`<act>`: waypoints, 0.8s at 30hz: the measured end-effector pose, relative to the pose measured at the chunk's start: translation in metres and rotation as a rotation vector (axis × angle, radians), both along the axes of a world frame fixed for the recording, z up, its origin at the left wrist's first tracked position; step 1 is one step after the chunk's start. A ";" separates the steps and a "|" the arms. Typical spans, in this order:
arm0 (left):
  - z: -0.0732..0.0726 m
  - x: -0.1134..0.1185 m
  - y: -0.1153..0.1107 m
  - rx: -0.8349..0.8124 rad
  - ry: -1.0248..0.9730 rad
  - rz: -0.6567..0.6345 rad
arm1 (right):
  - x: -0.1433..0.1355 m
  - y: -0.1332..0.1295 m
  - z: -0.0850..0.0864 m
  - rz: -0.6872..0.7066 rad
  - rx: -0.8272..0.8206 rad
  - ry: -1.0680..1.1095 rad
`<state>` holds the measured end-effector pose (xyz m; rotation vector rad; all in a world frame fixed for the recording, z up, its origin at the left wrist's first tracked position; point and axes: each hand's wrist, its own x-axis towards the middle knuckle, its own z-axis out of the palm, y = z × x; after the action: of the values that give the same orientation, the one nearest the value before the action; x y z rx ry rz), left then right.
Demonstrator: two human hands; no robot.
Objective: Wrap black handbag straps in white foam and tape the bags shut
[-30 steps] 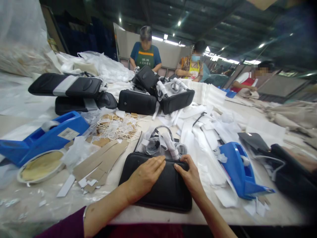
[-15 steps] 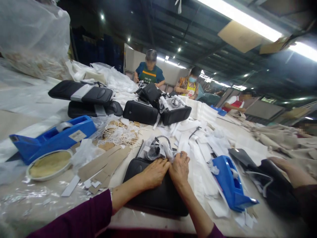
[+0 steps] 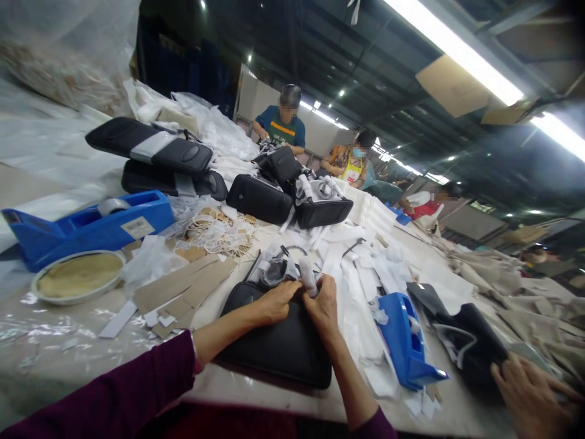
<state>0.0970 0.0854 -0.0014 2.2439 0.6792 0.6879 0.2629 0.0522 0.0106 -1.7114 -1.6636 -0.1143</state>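
Note:
A black case [image 3: 278, 350] lies flat on the table in front of me. At its far edge sits a bundle of clear plastic and straps [image 3: 276, 271]. Beside that bundle rises a white wrapped piece [image 3: 308, 274], probably part of a handle or strap. My right hand [image 3: 323, 305] pinches the lower end of this white wrapped piece, fingers closed. Close by on the left, my left hand [image 3: 276, 303] rests over the case with its fingers closed together near the same piece. What the left fingertips hold is hidden.
Blue tape dispensers stand left [image 3: 132, 225] and right [image 3: 404, 341]. Near the left one are a round dish [image 3: 77, 277] and cardboard strips [image 3: 183, 289]. Black cases [image 3: 260, 199] are piled behind. At right, a co-worker's hand [image 3: 530, 384] touches a black piece [image 3: 475, 341]. People work beyond.
My view has turned slightly, shifting the scene. My hands have drawn a little apart, exposing the white wrapped piece between them. The co-worker's hand at right has moved nearer.

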 end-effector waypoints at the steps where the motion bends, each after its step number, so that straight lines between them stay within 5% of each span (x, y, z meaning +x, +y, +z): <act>1: 0.000 -0.001 0.001 -0.002 -0.026 -0.025 | -0.003 0.000 0.000 -0.051 -0.019 -0.053; 7: 0.002 -0.002 0.003 -0.002 -0.095 -0.077 | -0.014 -0.005 0.001 -0.292 -0.114 -0.262; 14: 0.001 0.009 0.002 -0.071 -0.081 0.125 | -0.004 -0.005 0.000 -0.177 -0.041 0.089; 24: -0.003 0.011 0.006 -0.182 -0.168 0.190 | 0.003 0.001 0.013 -0.020 -0.206 0.513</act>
<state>0.1085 0.0913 -0.0040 1.9476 0.8429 0.8603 0.2656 0.0531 0.0238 -1.7209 -1.3059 0.4655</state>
